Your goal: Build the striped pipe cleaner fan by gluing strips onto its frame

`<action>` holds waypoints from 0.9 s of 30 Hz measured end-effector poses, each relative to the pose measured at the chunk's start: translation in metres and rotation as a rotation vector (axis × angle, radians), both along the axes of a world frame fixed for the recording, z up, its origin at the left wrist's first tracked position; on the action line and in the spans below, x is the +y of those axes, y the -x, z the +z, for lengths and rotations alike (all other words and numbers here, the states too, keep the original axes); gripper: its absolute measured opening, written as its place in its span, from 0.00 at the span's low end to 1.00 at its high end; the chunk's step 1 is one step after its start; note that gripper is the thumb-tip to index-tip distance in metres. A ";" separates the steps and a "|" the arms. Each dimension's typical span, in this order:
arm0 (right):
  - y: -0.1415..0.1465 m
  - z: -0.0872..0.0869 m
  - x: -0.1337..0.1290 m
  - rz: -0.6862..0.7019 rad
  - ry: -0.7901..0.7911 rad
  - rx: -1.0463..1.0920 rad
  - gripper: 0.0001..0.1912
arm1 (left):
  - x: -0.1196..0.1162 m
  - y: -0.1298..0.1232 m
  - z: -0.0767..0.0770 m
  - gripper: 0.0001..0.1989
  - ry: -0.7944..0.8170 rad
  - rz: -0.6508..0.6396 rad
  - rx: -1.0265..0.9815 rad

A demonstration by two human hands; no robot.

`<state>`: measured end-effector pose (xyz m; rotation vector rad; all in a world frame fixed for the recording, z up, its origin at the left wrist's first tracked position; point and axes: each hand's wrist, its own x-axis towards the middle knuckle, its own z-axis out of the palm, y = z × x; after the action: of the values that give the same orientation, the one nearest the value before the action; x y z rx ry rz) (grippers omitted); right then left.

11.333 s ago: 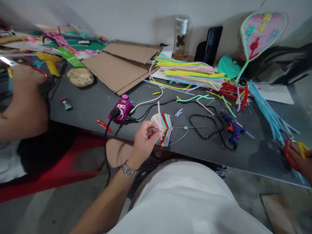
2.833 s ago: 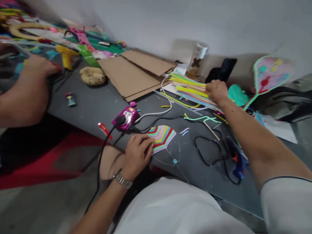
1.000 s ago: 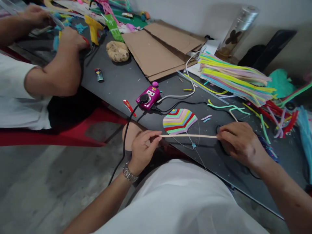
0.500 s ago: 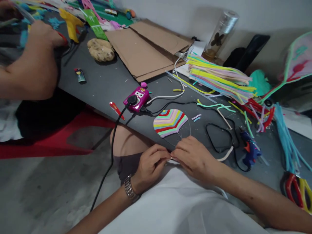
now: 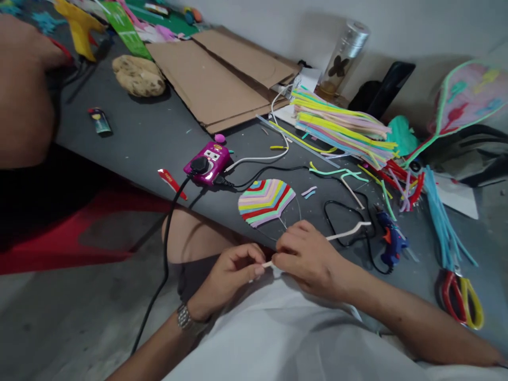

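Note:
Between my two hands, near the table's front edge, is a cream pipe cleaner (image 5: 348,232). Its tip is pinched by my left hand (image 5: 242,267), which wears a metal watch on the wrist. My right hand (image 5: 299,254) closes round it a short way along, and the bent far end sticks out to the right. Just beyond my hands lies a wire loop partly filled with striped pipe cleaners (image 5: 266,201), touched by neither hand as far as I can see. Short lilac and blue offcuts (image 5: 309,192) lie beside it.
A purple power socket (image 5: 208,163) with cables sits left of centre. A blue glue gun (image 5: 391,241) and scissors (image 5: 460,296) lie right. Behind are a pipe cleaner bundle (image 5: 341,127), cardboard (image 5: 222,79) and a glass bottle (image 5: 343,58). Another person's arm (image 5: 24,95) is far left.
My hands have drawn slightly apart, showing a short piece of the pipe cleaner between them. Its far end has swung up. The whole view has shifted, so the table things appear further left.

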<state>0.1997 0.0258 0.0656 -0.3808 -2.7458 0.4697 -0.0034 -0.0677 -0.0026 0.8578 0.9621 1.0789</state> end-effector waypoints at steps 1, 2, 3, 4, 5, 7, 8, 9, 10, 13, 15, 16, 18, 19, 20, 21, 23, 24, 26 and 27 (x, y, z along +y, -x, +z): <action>0.000 0.000 0.000 0.011 0.018 0.012 0.13 | -0.001 0.001 0.000 0.13 0.056 -0.008 -0.084; 0.001 0.000 -0.001 0.018 0.043 0.026 0.13 | -0.001 0.001 -0.001 0.14 0.094 -0.008 -0.157; 0.002 0.001 -0.002 0.018 0.075 0.041 0.13 | -0.002 0.001 0.000 0.15 0.118 -0.009 -0.217; 0.003 0.002 -0.004 0.014 0.113 0.055 0.12 | -0.002 0.000 0.000 0.15 0.129 -0.015 -0.263; 0.005 0.003 -0.006 0.011 0.153 0.070 0.12 | -0.003 0.000 0.000 0.14 0.134 -0.025 -0.293; 0.009 0.004 -0.010 0.014 0.222 0.089 0.12 | -0.004 -0.002 0.001 0.13 0.142 -0.052 -0.315; 0.010 0.004 -0.011 0.019 0.248 0.093 0.12 | -0.004 -0.003 0.002 0.12 0.145 -0.060 -0.316; 0.011 0.004 -0.012 0.021 0.268 0.095 0.13 | -0.004 -0.004 0.002 0.12 0.146 -0.059 -0.320; 0.012 0.004 -0.013 0.019 0.287 0.095 0.12 | -0.004 -0.005 0.002 0.12 0.145 -0.052 -0.325; 0.012 0.000 -0.014 -0.014 0.354 0.102 0.10 | -0.002 -0.009 0.000 0.13 0.139 -0.012 -0.346; 0.011 -0.002 -0.014 -0.035 0.398 0.120 0.08 | -0.001 -0.011 -0.002 0.14 0.142 0.007 -0.342; 0.011 -0.004 -0.014 -0.050 0.413 0.126 0.07 | -0.001 -0.012 -0.003 0.14 0.148 0.015 -0.336; 0.010 -0.005 -0.013 -0.080 0.435 0.128 0.07 | 0.000 -0.013 -0.006 0.15 0.160 0.030 -0.320; 0.009 -0.006 -0.012 -0.093 0.447 0.122 0.06 | 0.001 -0.014 -0.007 0.15 0.167 0.037 -0.313; 0.009 -0.006 -0.012 -0.104 0.460 0.114 0.06 | 0.001 -0.014 -0.007 0.15 0.174 0.047 -0.309; 0.009 -0.006 -0.011 -0.110 0.474 0.108 0.05 | 0.001 -0.014 -0.008 0.15 0.180 0.056 -0.305; 0.009 -0.005 -0.010 -0.110 0.508 0.092 0.04 | 0.000 -0.015 -0.008 0.16 0.192 0.071 -0.306; 0.009 -0.004 -0.010 -0.109 0.524 0.083 0.04 | 0.000 -0.015 -0.007 0.16 0.198 0.077 -0.310; 0.009 -0.004 -0.009 -0.102 0.557 0.068 0.05 | -0.001 -0.016 -0.006 0.16 0.209 0.084 -0.325; 0.009 -0.004 -0.009 -0.096 0.574 0.066 0.05 | -0.001 -0.017 -0.005 0.17 0.218 0.084 -0.334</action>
<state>0.1904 0.0170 0.0621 -0.6143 -2.4704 1.2207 0.0134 -0.0691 -0.0079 0.4443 0.8200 1.1236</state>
